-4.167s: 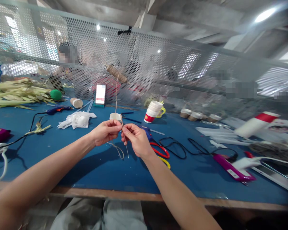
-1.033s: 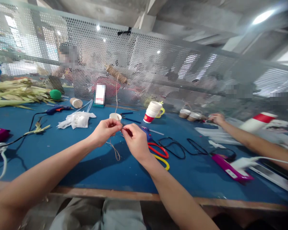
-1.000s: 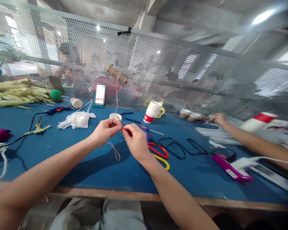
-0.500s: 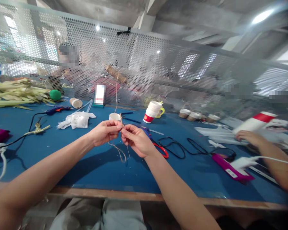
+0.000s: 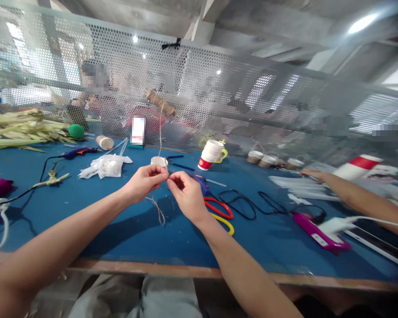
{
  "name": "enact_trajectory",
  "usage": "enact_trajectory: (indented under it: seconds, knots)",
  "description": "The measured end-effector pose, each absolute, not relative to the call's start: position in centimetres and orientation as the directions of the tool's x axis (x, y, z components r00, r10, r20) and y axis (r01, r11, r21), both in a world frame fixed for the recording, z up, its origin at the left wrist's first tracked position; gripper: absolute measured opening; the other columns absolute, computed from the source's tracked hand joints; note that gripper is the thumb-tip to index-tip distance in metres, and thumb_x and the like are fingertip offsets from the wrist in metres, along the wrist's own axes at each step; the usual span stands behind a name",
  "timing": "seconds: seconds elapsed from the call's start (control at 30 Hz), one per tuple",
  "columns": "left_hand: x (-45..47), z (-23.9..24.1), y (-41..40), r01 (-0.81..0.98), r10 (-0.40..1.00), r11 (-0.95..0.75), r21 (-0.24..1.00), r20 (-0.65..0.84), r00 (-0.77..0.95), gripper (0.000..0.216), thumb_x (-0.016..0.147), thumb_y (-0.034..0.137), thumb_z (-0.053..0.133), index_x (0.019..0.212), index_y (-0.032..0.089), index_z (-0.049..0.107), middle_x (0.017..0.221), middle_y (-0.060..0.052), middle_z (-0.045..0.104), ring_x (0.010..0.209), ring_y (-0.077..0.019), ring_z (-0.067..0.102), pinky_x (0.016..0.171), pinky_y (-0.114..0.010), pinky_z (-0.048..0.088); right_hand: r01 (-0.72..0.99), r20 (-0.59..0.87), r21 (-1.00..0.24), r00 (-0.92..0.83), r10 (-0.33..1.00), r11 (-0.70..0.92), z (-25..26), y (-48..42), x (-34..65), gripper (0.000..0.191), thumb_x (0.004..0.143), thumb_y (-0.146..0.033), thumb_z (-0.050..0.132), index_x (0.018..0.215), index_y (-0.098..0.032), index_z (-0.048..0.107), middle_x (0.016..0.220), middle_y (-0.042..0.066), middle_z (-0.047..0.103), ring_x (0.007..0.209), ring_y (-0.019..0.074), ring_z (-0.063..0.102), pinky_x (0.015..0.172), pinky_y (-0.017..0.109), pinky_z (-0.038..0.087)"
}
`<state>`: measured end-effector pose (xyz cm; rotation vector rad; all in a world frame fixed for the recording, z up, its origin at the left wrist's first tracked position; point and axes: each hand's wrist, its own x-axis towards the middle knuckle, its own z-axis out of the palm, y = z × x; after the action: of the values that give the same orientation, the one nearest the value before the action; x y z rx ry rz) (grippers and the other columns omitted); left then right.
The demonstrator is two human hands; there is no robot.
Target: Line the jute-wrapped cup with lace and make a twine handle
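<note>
My left hand [image 5: 150,180] is closed in a pinch on thin brown twine [image 5: 159,213], whose loose loop dangles below the fingers. The fingertips of my right hand [image 5: 186,194] meet it there, also pinched on the twine. Just behind the hands stands a small white paper cup [image 5: 158,162], its lower part hidden by my fingers. Up from it runs a strand to the twine spool [image 5: 160,103] hung on the mesh panel. Beside my right wrist lie scissors with red [image 5: 219,207] and yellow handles, partly covered by the forearm.
Blue-handled pliers [image 5: 181,166] and a stack of paper cups [image 5: 210,154] stand beyond my hands. On the left are a glue gun [image 5: 78,152], crumpled white plastic [image 5: 106,167] and pale husks [image 5: 23,128]. A purple power strip [image 5: 320,232] and another person's arm [image 5: 361,198] are at right.
My right hand has shifted slightly right and down, its fingers more curled. The twine loop has swung left, and the yellow scissor handle now shows. The other person's hand has reached farther left.
</note>
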<state>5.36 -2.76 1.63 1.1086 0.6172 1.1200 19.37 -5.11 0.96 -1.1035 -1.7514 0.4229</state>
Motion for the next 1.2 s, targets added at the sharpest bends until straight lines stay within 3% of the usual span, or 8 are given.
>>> enact_trajectory:
  seconds: [0.13, 0.4, 0.73, 0.9, 1.1, 1.2]
  knots:
    - [5.4, 1.6, -2.7, -0.358, 0.926, 0.001, 0.934, 0.134, 0.353, 0.022, 0.059, 0.022, 0.074, 0.064, 0.012, 0.055, 0.059, 0.004, 0.052, 0.047, -0.0017, 0.040, 0.046, -0.017, 0.028, 0.593, 0.625, -0.578, -0.121, 0.771, 0.561, 0.7, -5.2, 19.3, 0.013, 0.081, -0.029, 0.049, 0.073, -0.019, 0.054, 0.069, 0.004, 0.059, 0.061, 0.0149, 0.051, 0.058, 0.029, 0.041]
    - [5.1, 1.8, -2.8, -0.423, 0.879, 0.101, 0.900, 0.118, 0.461, 0.027, 0.058, 0.027, 0.075, 0.066, 0.011, 0.055, 0.059, 0.004, 0.052, 0.047, -0.0020, 0.044, 0.045, -0.017, 0.027, 0.240, 0.370, -0.884, -0.167, 0.914, 0.402, 1.4, -5.1, 19.7, 0.018, 0.077, -0.035, 0.054, 0.073, -0.018, 0.052, 0.059, -0.002, 0.053, 0.051, 0.0106, 0.048, 0.048, 0.024, 0.040]
    - [4.7, 2.1, -2.8, -0.432, 0.845, 0.131, 0.892, 0.127, 0.519, 0.022, 0.060, 0.022, 0.073, 0.067, 0.012, 0.055, 0.057, 0.004, 0.052, 0.044, -0.0021, 0.042, 0.043, -0.018, 0.023, -0.022, 0.226, -0.974, -0.250, 0.942, 0.228, 1.7, -5.1, 19.7, 0.020, 0.073, -0.036, 0.060, 0.074, -0.016, 0.055, 0.057, -0.003, 0.053, 0.050, 0.0078, 0.048, 0.045, 0.021, 0.035]
    - [4.9, 2.1, -2.7, -0.405, 0.888, 0.091, 0.910, 0.110, 0.446, 0.024, 0.056, 0.023, 0.075, 0.065, 0.012, 0.056, 0.061, 0.003, 0.052, 0.048, -0.0023, 0.043, 0.044, -0.018, 0.026, 0.145, 0.275, -0.942, -0.192, 0.942, 0.304, 1.5, -5.0, 19.7, 0.020, 0.074, -0.036, 0.058, 0.074, -0.017, 0.053, 0.060, -0.002, 0.054, 0.051, 0.0096, 0.049, 0.046, 0.023, 0.037]
    - [5.3, 1.5, -2.6, -0.328, 0.933, -0.023, 0.944, 0.138, 0.332, 0.023, 0.056, 0.024, 0.074, 0.065, 0.012, 0.056, 0.059, 0.004, 0.051, 0.045, -0.0016, 0.038, 0.043, -0.018, 0.024, 0.580, 0.649, -0.570, -0.118, 0.752, 0.582, 0.9, -5.0, 19.4, 0.011, 0.078, -0.023, 0.054, 0.069, -0.018, 0.055, 0.066, 0.001, 0.055, 0.060, 0.0127, 0.049, 0.057, 0.026, 0.040]
    - [5.4, 1.4, -2.7, -0.334, 0.935, -0.029, 0.942, 0.143, 0.323, 0.025, 0.056, 0.025, 0.074, 0.065, 0.012, 0.056, 0.059, 0.004, 0.051, 0.046, -0.0018, 0.039, 0.044, -0.018, 0.025, 0.602, 0.677, -0.534, -0.116, 0.727, 0.593, 0.9, -5.0, 19.5, 0.012, 0.079, -0.023, 0.053, 0.068, -0.017, 0.056, 0.067, 0.002, 0.055, 0.060, 0.0127, 0.049, 0.057, 0.026, 0.039]
